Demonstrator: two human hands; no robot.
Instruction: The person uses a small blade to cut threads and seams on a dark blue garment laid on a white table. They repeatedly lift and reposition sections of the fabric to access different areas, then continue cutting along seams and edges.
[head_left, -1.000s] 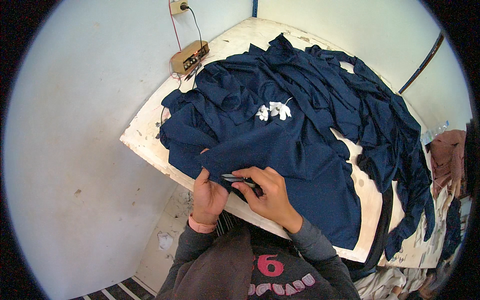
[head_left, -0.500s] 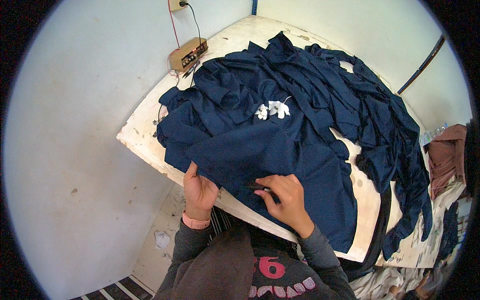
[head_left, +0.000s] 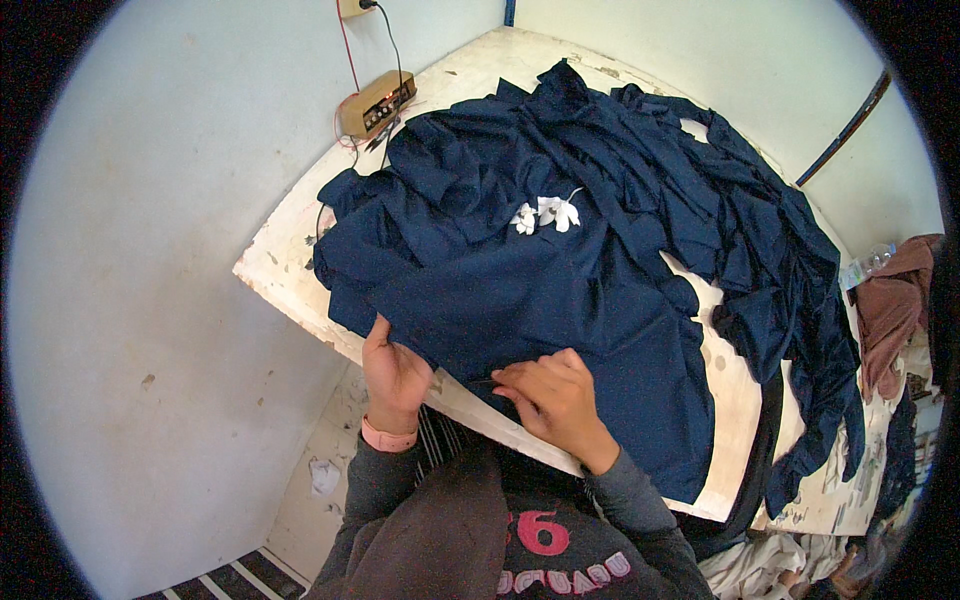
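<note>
A large heap of dark navy cloth (head_left: 500, 300) covers most of the table, its near part spread fairly flat. My left hand (head_left: 397, 380) grips the near left edge of this cloth, thumb on top and the fingertips hidden under it. Over the cloth's near edge, my right hand (head_left: 555, 400) is closed in a pinch, palm side down. A small, dark, thin tool (head_left: 484, 381) pokes out past its fingertips; most of it is hidden in the hand. Two crumpled white scraps (head_left: 558, 212) lie on the cloth beyond my hands.
The pale, worn table (head_left: 735, 400) stands in a wall corner. A tan box with knobs (head_left: 378, 104) and wires sits at its far left. At the right are brown cloth (head_left: 895, 310) and a clear plastic bottle (head_left: 868, 266). A white scrap (head_left: 323, 478) lies on the floor.
My right hand has shifted slightly left, and less of the dark tool shows. My left hand keeps hold of the cloth edge, having moved a little.
</note>
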